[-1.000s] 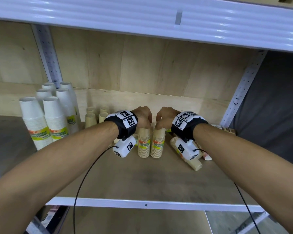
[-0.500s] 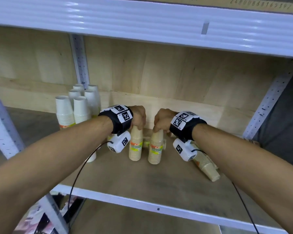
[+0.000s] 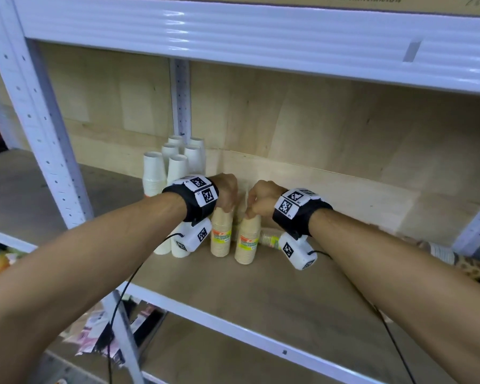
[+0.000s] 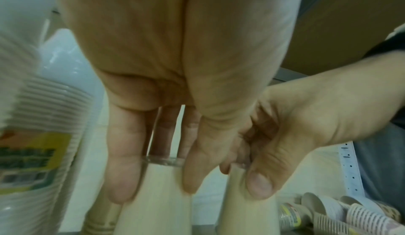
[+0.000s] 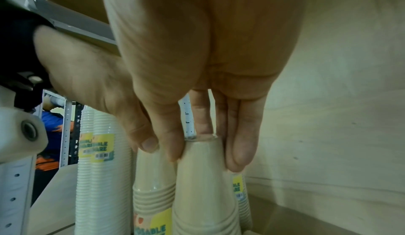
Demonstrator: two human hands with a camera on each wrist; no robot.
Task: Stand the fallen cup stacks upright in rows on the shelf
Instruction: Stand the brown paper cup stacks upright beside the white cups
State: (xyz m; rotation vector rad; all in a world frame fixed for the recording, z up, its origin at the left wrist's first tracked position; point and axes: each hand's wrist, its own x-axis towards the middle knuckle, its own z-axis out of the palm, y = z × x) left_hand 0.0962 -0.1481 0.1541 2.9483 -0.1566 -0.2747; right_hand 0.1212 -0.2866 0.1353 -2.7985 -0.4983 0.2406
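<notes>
Two tan cup stacks stand upright, mouth down, side by side on the wooden shelf (image 3: 261,295). My left hand (image 3: 227,194) grips the top of the left tan stack (image 3: 221,236), fingers and thumb around it (image 4: 153,192). My right hand (image 3: 258,199) grips the top of the right tan stack (image 3: 247,242) the same way (image 5: 201,178). Just left of them stand several white cup stacks (image 3: 175,164), upright in rows. A fallen stack (image 3: 269,237) lies on its side behind my right wrist. More fallen stacks (image 4: 342,214) lie to the right.
A white metal upright (image 3: 39,128) frames the shelf's left side, and the upper shelf's beam (image 3: 261,37) hangs overhead. A wooden back wall (image 3: 316,134) closes the rear. A patterned fallen stack (image 3: 455,261) lies at the far right. Bare shelf board stretches in front of the hands.
Both hands have carried the two tan stacks to the left, close beside the white stacks. The fallen stacks now lie further off to the right.
</notes>
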